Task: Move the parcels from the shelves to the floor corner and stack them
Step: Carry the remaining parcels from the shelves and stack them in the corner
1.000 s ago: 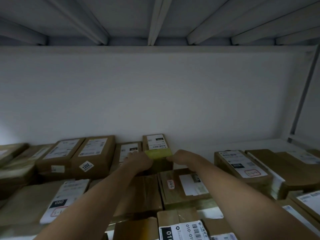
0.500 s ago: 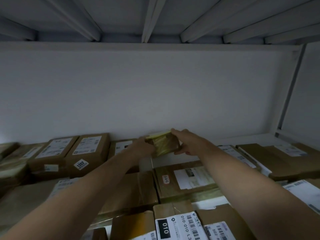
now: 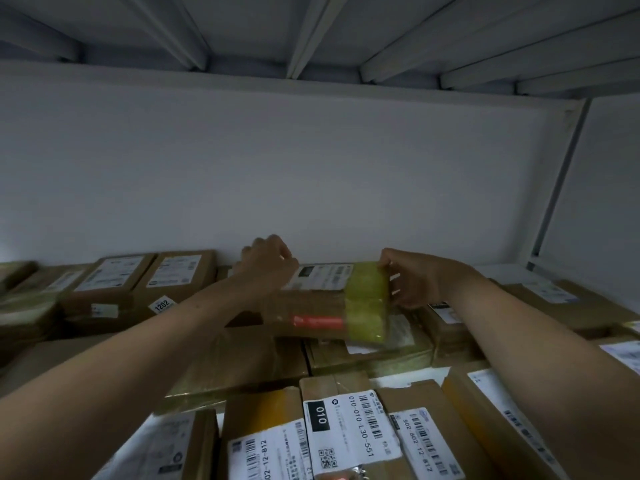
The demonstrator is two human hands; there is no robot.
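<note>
**Parcel held in both hands above a packed shelf**

Nearest the camera, a row of brown boxes w/ barcode labels is seen, one marked "010" (image 3: 349, 431). Two bare forearms are stretched out over them. Beyond, a long brown parcel (image 3: 322, 303) w/ yellow-green tape round its right end is held clear of the boxes below, slightly tilted. Its left end is gripped by the left hand (image 3: 268, 265), fingers curled. The taped right end is pinched by the right hand (image 3: 412, 280). Further back, more boxes are lined up along the white wall (image 3: 311, 168), incl. one tagged "1202" (image 3: 173, 282). The underside of the next shelf (image 3: 311, 29) is seen overhead.

Judged step: taking the parcel off the shelf; the floor corner is not in view. To do it well, the parcel should be kept level and drawn straight back over the front row w/o clipping any box. It should also be kept well below the shelf above. A fuller grip under the base is advised before turning away, as the tape may be slick.
</note>
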